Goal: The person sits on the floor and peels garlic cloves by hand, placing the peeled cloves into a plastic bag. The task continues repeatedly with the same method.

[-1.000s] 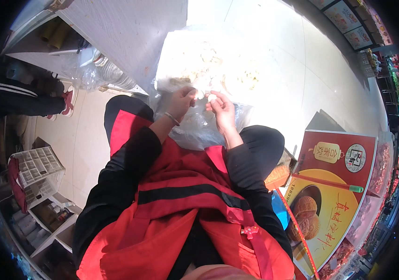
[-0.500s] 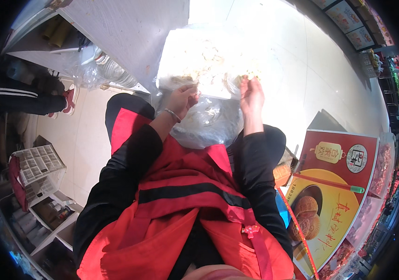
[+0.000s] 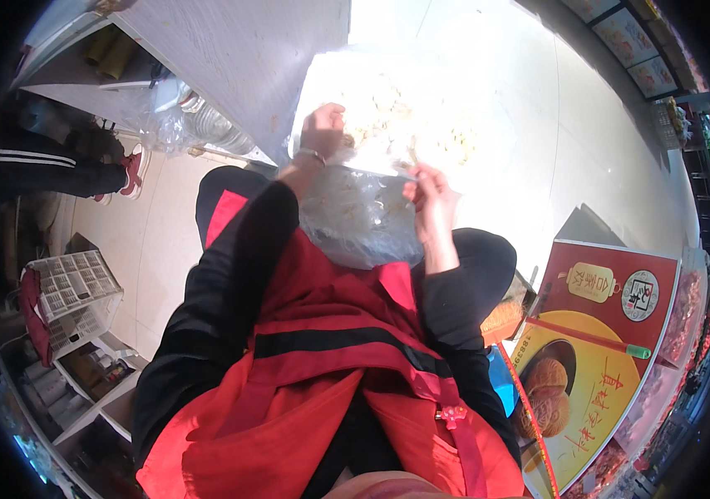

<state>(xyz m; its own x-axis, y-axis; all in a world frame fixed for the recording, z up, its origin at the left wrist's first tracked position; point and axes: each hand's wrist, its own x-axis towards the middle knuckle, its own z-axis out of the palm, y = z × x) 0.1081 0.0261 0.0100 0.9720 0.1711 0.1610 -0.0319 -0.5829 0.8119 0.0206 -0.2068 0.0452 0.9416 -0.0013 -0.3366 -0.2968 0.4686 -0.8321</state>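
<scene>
In front of me, in strong sunlight, lies a white tray or board (image 3: 312,86) strewn with small pale and yellowish pieces (image 3: 455,148) that glare makes hard to name. My left hand (image 3: 322,133), with a bracelet at the wrist, is over its left side; the fingers look curled, and what they hold is hidden. At the near edge my right hand (image 3: 432,195) pinches a thin pale strip (image 3: 411,154), too washed out to identify. Between my forearms a clear plastic bag (image 3: 363,224) rests against the red apron (image 3: 330,291) on my lap.
A pale cabinet (image 3: 230,62) stands at the left, with clear plastic containers (image 3: 205,121) beside it. Farther left are another person's red shoe (image 3: 133,170) and a white plastic basket (image 3: 81,283). A red and yellow printed box (image 3: 592,358) stands close at my right, a red stick (image 3: 588,335) across it.
My left hand has moved farther up and over the tray. The right hand has drawn back toward me and inward, now with a strip showing at its fingertips. The view has shifted slightly.
</scene>
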